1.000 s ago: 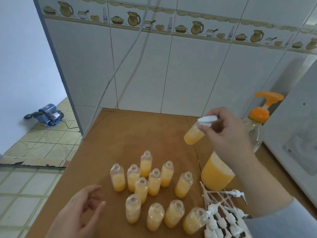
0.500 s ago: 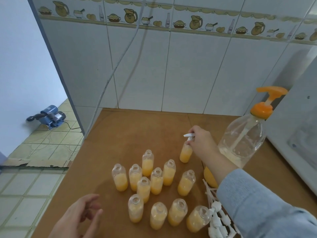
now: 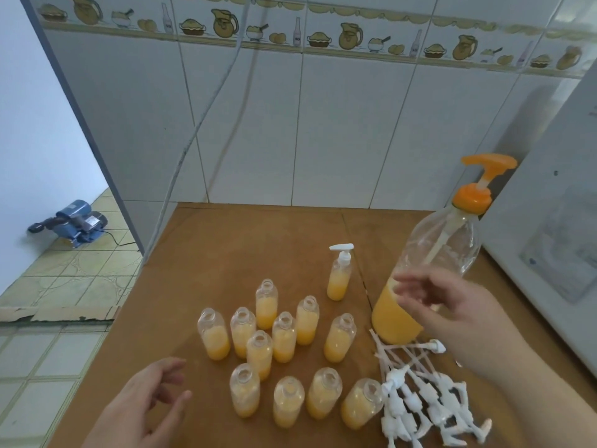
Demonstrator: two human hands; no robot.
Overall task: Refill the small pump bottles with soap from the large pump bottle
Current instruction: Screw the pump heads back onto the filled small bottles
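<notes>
A small bottle with a white pump [image 3: 338, 273] stands upright alone on the brown table [image 3: 245, 240], part full of orange soap. In front of it several uncapped small bottles [image 3: 281, 341] stand in a cluster, each part full. The large clear pump bottle [image 3: 429, 263] with an orange pump head stands at the right, orange soap in its lower part. My right hand [image 3: 442, 305] hovers in front of it with relaxed fingers, holding nothing. My left hand [image 3: 145, 405] hovers low at the front left, fingers loosely spread, empty.
A pile of loose white pump tops [image 3: 423, 399] lies at the front right. A white appliance [image 3: 555, 240] borders the table on the right, a tiled wall [image 3: 323, 124] at the back. A blue machine [image 3: 72, 226] sits on the floor at the left.
My right hand set the pumped small bottle down on the table behind the cluster, let it go and drew back to the right. My left hand stayed nearly still.
</notes>
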